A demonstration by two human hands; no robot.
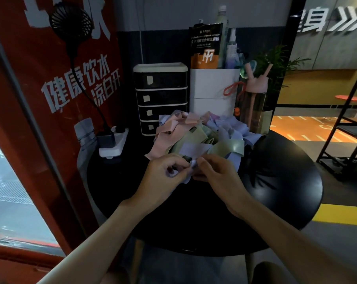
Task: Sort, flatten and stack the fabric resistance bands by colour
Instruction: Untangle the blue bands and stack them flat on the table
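Left hand [165,173]: you are pinching one end of a lilac band [192,164] between curled fingers and thumb, at the centre of the frame.
Right hand [216,175]: you are gripping the same band just beside the left hand, fingertips almost meeting.
Where the band is: it is hanging between your hands, just in front of the pile [204,132] and above the black table [276,181].
Handling: it is looking light, soft and floppy, probably a little stretchy. Taking it at two opposite folds should be pulling it flat.
Direction: the held part is bunching, so its long axis is not showing. A tail is drooping toward the lower left.
Pile: pink bands [165,128] are lying at the left, green bands [226,147] in the middle and more lilac at the right, all tangling.
Stacks: none are showing yet.
Behind: a drawer unit [161,95] and a white bin [214,89] are standing at the table's far edge.
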